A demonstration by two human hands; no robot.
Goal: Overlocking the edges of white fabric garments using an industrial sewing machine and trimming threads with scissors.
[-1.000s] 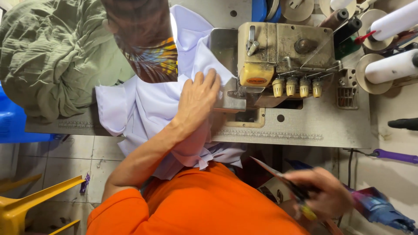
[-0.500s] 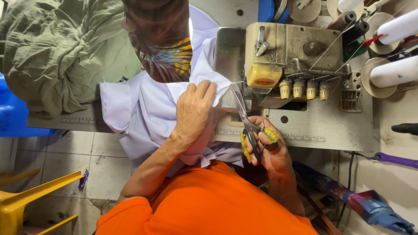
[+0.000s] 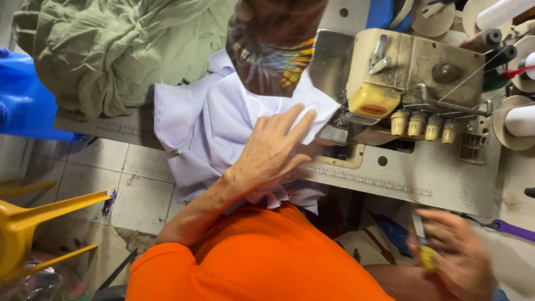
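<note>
My left hand [image 3: 274, 151] is spread flat on the white cotton fabric [image 3: 214, 120], fingers pointing at the beige overlock sewing machine [image 3: 415, 83] just past my fingertips. The fabric lies under my palm, draping off the near edge of the grey counter [image 3: 446, 178]. My right hand [image 3: 454, 253] is down near my lap, well apart from the left, curled around a pair of yellow-handled snips [image 3: 424, 248]; it's blurry though. A crumpled olive green cloth pile [image 3: 106, 50] sits far off past my left hand.
</note>
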